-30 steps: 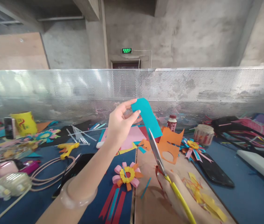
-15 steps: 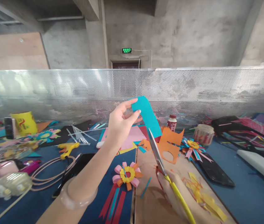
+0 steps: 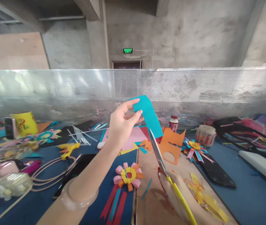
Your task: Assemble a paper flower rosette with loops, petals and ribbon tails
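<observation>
My left hand (image 3: pixel 120 125) is raised over the table and pinches a teal paper piece (image 3: pixel 148 115) between thumb and fingers. A pale bangle sits on that wrist. My right hand (image 3: pixel 176 195), low at the bottom edge, grips yellow-handled scissors (image 3: pixel 162 164). Their blades point up and meet the lower edge of the teal paper. A pink, yellow and orange paper flower (image 3: pixel 128 175) with red and blue streamers lies on the table under my left forearm.
Orange cut paper (image 3: pixel 171 145), a second paper flower (image 3: pixel 194 147), a black phone (image 3: pixel 215 170), a tape roll (image 3: pixel 204 134), a small glue bottle (image 3: pixel 173 122) and a yellow glue gun (image 3: pixel 69 148) litter the blue table. A perforated metal screen (image 3: pixel 217 90) runs along the back.
The teal paper has risen slightly and tilted in my left hand; the scissors and right hand have hardly moved.
</observation>
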The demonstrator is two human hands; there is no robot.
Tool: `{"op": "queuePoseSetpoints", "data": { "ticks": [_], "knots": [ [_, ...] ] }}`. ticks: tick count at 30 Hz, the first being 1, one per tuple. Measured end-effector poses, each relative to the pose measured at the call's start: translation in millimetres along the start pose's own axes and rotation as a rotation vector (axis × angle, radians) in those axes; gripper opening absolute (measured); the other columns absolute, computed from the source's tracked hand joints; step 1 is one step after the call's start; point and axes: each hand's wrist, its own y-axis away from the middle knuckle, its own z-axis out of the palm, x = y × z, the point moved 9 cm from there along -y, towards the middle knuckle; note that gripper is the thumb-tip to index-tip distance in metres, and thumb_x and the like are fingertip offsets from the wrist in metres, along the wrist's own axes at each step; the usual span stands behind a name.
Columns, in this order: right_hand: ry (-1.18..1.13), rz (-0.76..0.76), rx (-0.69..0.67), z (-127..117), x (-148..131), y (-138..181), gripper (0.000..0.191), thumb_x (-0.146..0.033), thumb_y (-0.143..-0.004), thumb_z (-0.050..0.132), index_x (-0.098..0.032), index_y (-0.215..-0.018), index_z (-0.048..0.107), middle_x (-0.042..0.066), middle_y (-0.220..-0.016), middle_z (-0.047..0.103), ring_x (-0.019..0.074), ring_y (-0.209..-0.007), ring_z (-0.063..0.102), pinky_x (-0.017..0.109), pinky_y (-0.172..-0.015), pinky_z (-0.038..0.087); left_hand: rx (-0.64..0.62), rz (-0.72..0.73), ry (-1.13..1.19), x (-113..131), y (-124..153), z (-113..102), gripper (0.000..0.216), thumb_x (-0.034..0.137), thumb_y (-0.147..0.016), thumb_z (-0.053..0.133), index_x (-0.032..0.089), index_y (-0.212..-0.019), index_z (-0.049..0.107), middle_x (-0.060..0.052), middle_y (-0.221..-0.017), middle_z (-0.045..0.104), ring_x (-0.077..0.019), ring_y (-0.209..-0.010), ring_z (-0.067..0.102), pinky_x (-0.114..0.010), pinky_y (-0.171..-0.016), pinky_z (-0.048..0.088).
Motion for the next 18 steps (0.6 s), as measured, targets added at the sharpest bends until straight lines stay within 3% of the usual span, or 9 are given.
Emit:
{"op": "queuePoseSetpoints", "data": {
  "ticks": [18],
  "knots": [
    [-0.012,-0.003,0.017,-3.3,-4.0,3.6,0.026,-0.031,-0.090,0.052,-0.020,-0.112,0.056,0.006,-0.116,0.057,0.0187,-0.097,0.058,0.037,-0.081,0.050,0.020,0.029,-0.062,1.5,1.2,-1.4,0.033,0.023,-0.076,0.064,0.023,-0.109,0.063,-0.002,-0.111,0.063,-0.0168,-0.079,0.069,-0.028,-0.073,0.061]
  ]
}}
